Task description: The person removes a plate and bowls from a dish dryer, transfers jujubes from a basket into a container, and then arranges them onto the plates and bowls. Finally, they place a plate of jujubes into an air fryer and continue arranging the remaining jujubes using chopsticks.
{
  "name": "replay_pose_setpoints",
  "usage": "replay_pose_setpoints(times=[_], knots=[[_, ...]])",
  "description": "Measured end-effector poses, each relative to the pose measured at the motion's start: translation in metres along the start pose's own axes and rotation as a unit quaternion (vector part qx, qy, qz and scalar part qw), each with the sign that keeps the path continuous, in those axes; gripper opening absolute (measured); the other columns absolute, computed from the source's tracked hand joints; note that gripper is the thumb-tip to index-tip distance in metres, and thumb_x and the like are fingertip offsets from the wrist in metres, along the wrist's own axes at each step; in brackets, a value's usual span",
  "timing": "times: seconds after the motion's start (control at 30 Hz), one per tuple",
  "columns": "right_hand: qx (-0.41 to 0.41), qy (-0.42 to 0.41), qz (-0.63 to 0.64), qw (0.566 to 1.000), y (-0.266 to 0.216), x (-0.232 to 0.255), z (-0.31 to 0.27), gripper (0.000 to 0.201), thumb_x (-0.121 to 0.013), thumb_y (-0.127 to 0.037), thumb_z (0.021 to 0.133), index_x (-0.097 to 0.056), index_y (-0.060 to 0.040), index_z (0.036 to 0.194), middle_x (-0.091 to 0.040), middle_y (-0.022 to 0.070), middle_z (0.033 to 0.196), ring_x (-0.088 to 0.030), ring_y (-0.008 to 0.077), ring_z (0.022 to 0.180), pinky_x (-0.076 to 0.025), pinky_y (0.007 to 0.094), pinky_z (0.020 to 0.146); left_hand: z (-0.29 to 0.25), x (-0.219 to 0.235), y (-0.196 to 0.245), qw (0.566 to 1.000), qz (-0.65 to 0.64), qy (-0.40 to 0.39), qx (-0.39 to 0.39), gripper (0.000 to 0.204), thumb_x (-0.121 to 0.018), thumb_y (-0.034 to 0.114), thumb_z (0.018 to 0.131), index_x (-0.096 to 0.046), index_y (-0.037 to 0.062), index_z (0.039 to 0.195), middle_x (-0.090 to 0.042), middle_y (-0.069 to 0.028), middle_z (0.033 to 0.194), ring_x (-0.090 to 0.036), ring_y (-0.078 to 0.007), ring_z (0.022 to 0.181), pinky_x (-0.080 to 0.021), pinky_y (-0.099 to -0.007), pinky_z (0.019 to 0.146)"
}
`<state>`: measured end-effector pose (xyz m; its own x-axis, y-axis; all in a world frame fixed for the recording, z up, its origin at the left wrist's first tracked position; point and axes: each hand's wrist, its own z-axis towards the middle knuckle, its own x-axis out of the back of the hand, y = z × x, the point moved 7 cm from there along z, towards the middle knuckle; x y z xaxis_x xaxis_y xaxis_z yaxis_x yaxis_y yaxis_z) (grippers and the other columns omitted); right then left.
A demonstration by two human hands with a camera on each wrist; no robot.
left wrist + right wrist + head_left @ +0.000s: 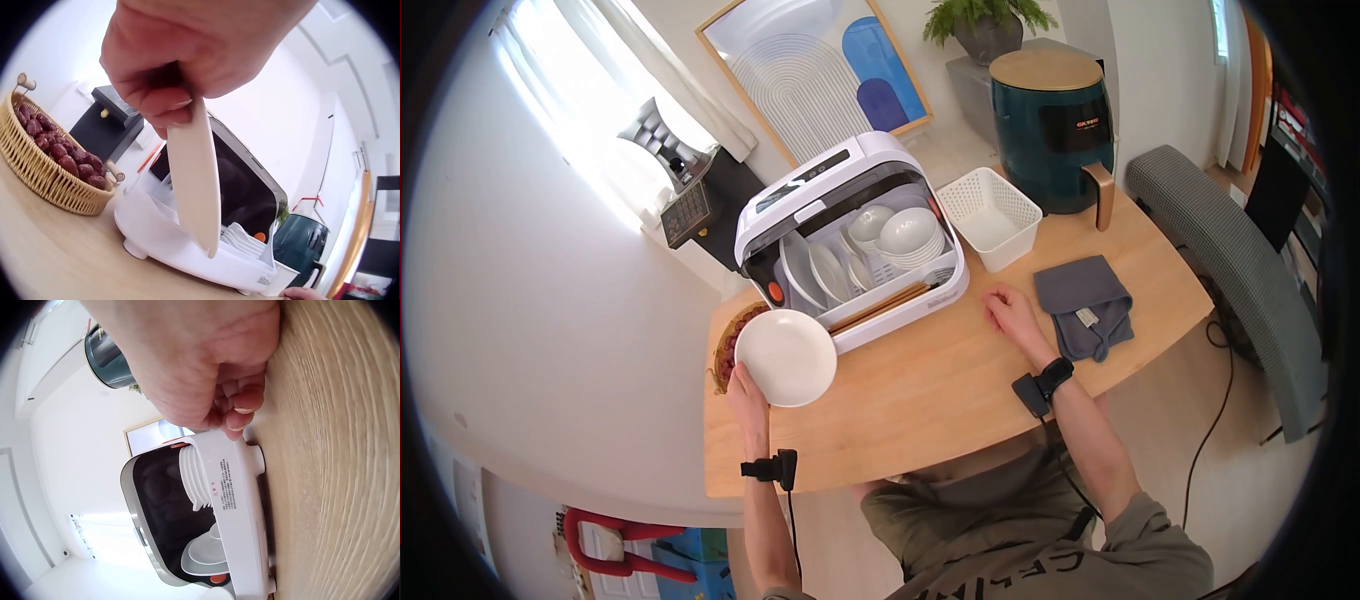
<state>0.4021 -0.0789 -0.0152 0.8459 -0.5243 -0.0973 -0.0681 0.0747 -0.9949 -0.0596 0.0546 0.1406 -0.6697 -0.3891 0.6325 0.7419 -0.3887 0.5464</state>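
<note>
My left hand (749, 402) pinches a round white plate (788, 358) by its edge, at the left of the table in front of the dish cabinet. In the left wrist view the plate (194, 181) is seen nearly edge-on, hanging below the fingers. My right hand (1016, 318) rests by the tabletop near the cabinet's right end, fingers loosely curled, holding nothing. The white dish cabinet (910, 312) has its lid raised. Inside stand several plates (828, 272) on the left and stacked bowls (912, 236) on the right, with wooden chopsticks (882, 307) along the front.
A wicker basket of red dates (50, 175) sits at the table's left end. Right of the cabinet are a white perforated basket (1000, 230), a dark green air fryer (1040, 140) and a folded grey cloth (1080, 290). A grey chair (1230, 260) stands beyond the table's right edge.
</note>
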Motion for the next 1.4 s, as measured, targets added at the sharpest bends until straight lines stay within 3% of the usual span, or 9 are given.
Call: replay_pose_setpoints(times=[0.1, 0.33, 0.47, 0.83, 0.93, 1.0, 1.1, 1.33, 1.4], knots=[[0.001, -0.001, -0.007, 1.0, 0.002, 0.0, 0.001, 0.016, -0.057, -0.015, 0.092, -0.063, -0.0003, 0.089, -0.058, 0.0033, 0.062, -0.051, 0.0083, 0.048, -0.038, 0.0237, 0.042, -0.04, -0.016, 0.004, 0.967, -0.149, -0.135, 0.159, 0.048, -0.037, 0.039, 0.103, -0.06, -0.0015, 0.095, -0.056, -0.005, 0.069, -0.052, -0.0101, 0.054, -0.039, -0.0264, 0.044], [0.001, 0.002, 0.013, 1.0, -0.002, 0.0, -0.002, 0.015, -0.057, -0.014, 0.091, -0.063, 0.0001, 0.091, -0.059, 0.003, 0.064, -0.05, 0.0078, 0.049, -0.039, 0.0233, 0.043, -0.11, -0.085, -0.006, 0.826, -0.339, -0.325, 0.313, 0.04, -0.042, 0.039, 0.102, -0.059, 0.0031, 0.107, -0.058, 0.0028, 0.074, -0.05, -0.0044, 0.052, -0.033, -0.0195, 0.039], [0.003, 0.006, 0.012, 1.0, -0.003, 0.001, -0.002, 0.015, -0.057, -0.013, 0.091, -0.063, 0.0001, 0.092, -0.059, 0.0031, 0.065, -0.05, 0.0077, 0.049, -0.039, 0.023, 0.043, -0.127, -0.11, 0.007, 0.814, -0.346, -0.351, 0.306, 0.04, -0.039, 0.035, 0.103, -0.058, 0.0, 0.1, -0.055, -0.0006, 0.07, -0.048, -0.0067, 0.051, -0.034, -0.0206, 0.039], [-0.003, -0.001, 0.027, 1.0, -0.004, -0.002, -0.003, 0.013, -0.057, -0.013, 0.092, -0.063, -0.0009, 0.091, -0.058, 0.003, 0.065, -0.05, 0.0076, 0.049, -0.038, 0.0229, 0.042, -0.137, -0.111, 0.01, 0.819, -0.316, -0.359, 0.316, 0.045, -0.039, 0.041, 0.102, -0.06, 0.0011, 0.104, -0.054, 0.0003, 0.068, -0.051, -0.0065, 0.053, -0.037, -0.0199, 0.037], [-0.012, 0.006, 0.02, 1.0, -0.006, -0.002, -0.005, 0.013, -0.058, -0.013, 0.091, -0.063, -0.001, 0.091, -0.058, 0.0029, 0.065, -0.05, 0.0075, 0.049, -0.038, 0.0227, 0.042, -0.133, -0.101, 0.001, 0.85, -0.245, -0.346, 0.312, 0.045, -0.039, 0.04, 0.102, -0.06, 0.0004, 0.107, -0.06, -0.0068, 0.073, -0.058, -0.0151, 0.061, -0.046, -0.0274, 0.047], [-0.012, 0.001, 0.016, 1.0, -0.005, -0.003, -0.004, 0.013, -0.058, -0.013, 0.091, -0.063, -0.001, 0.091, -0.058, 0.0029, 0.065, -0.05, 0.0075, 0.049, -0.038, 0.0227, 0.042, -0.121, -0.098, -0.001, 0.925, -0.148, -0.321, 0.138, 0.046, -0.039, 0.039, 0.102, -0.059, -0.002, 0.109, -0.066, -0.0177, 0.086, -0.064, -0.0268, 0.076, -0.052, -0.0363, 0.066], [-0.009, -0.005, 0.015, 1.0, -0.003, -0.002, -0.003, 0.013, -0.058, -0.013, 0.091, -0.063, -0.001, 0.09, -0.058, 0.0028, 0.065, -0.05, 0.0075, 0.049, -0.038, 0.0226, 0.042, -0.118, -0.088, 0.014, 0.921, -0.098, -0.347, 0.143, 0.045, -0.041, 0.036, 0.101, -0.057, -0.0048, 0.112, -0.066, -0.0252, 0.099, -0.065, -0.034, 0.09, -0.049, -0.0401, 0.082], [-0.001, -0.012, -0.004, 1.0, -0.006, -0.002, -0.004, 0.013, -0.057, -0.012, 0.092, -0.063, -0.001, 0.091, -0.059, 0.0027, 0.065, -0.05, 0.0074, 0.049, -0.038, 0.0226, 0.042, -0.124, -0.091, -0.001, 0.932, -0.147, -0.306, 0.124, 0.04, -0.045, 0.029, 0.101, -0.055, -0.0026, 0.122, -0.067, -0.0247, 0.104, -0.065, -0.033, 0.099, -0.049, -0.0384, 0.085], [-0.007, -0.009, -0.004, 1.0, -0.007, -0.003, -0.005, 0.013, -0.057, -0.012, 0.092, -0.063, -0.0007, 0.091, -0.059, 0.0028, 0.065, -0.05, 0.0074, 0.049, -0.038, 0.0226, 0.042, -0.121, -0.088, 0.004, 0.946, -0.161, -0.274, 0.062, 0.037, -0.045, 0.025, 0.102, -0.055, -0.0026, 0.125, -0.068, -0.0164, 0.103, -0.063, -0.0207, 0.095, -0.049, -0.0315, 0.084]])
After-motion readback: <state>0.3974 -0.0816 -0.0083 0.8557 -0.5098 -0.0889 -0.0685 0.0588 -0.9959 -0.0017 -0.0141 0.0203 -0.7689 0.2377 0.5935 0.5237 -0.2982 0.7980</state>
